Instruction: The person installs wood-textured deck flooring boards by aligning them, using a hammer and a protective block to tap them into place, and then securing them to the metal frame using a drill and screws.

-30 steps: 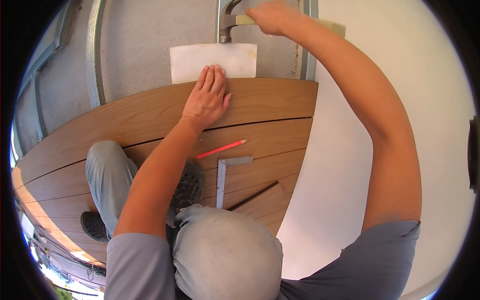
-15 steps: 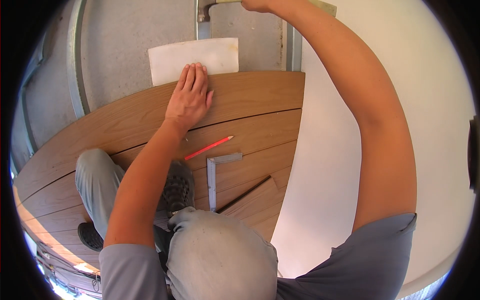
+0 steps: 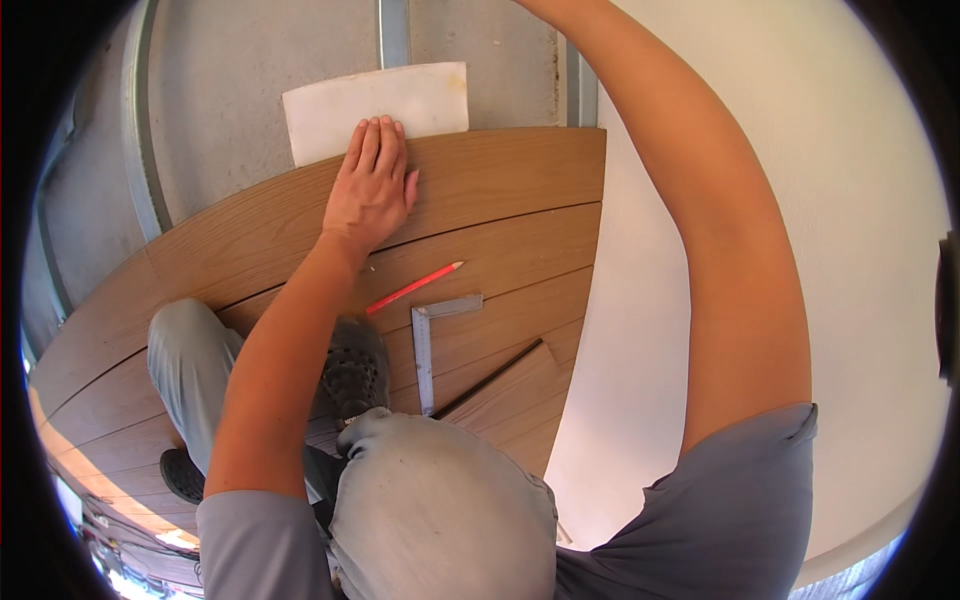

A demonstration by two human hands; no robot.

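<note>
My left hand [image 3: 370,190] lies flat with its fingers stretched out. Its fingertips rest on a white rectangular piece [image 3: 400,100], and its palm is over the outermost wooden plank [image 3: 510,170]. The white piece stands along the far edge of that plank. My right arm [image 3: 745,250] reaches up past the top edge of the view, so the hand and anything in it are hidden. Nearer to me, a red pencil [image 3: 415,287] and a metal try square [image 3: 423,350] lie on the planks.
A dark narrow strip or gap [image 3: 488,379] runs beside a plank near my knee. Metal joists [image 3: 140,130] cross the grey concrete floor [image 3: 260,70] beyond the planks. A pale wall [image 3: 630,350] borders the right side. My shoe [image 3: 355,370] rests on the planks.
My right hand, earlier seen at the top gripping a hammer, has moved up out of view with it. The left hand keeps its place on the white piece; the view has shifted slightly.
</note>
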